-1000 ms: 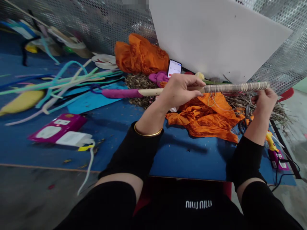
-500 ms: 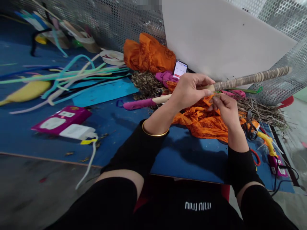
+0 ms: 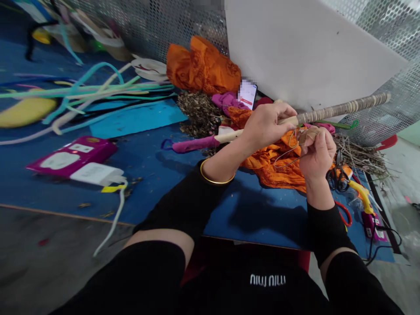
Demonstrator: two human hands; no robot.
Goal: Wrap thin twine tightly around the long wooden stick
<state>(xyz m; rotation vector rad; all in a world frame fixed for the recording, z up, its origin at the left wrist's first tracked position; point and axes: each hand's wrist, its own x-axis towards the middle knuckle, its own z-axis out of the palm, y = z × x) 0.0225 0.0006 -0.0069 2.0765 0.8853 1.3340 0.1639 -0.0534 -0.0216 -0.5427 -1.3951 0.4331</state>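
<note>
A long wooden stick (image 3: 226,137) slants over the table, purple cloth on its near-left end and brown-and-cream cord (image 3: 344,108) wound tightly round its far-right part. My left hand (image 3: 267,124) is closed round the bare wood just left of the winding. To the right of it, my right hand (image 3: 316,148) is closed, fingers pinching a thin tan cord (image 3: 288,162) that hangs in a loose loop. Something tan circles the fingers there; whether it is more cord or a band I cannot tell. Under both hands lies crumpled orange cloth (image 3: 272,170).
Black scissors (image 3: 339,175), a yellow glue gun (image 3: 362,194) and dry twigs (image 3: 361,153) lie at right. Behind stand a phone (image 3: 247,94) and an orange bundle (image 3: 203,68). Leftward are coloured strips (image 3: 98,94), a blue sheet (image 3: 141,118) and a purple power box (image 3: 74,157).
My right hand has moved away from the stick, slightly right, and turned; the loop of cord now shows. My left hand keeps its hold. The view has shifted a little.
</note>
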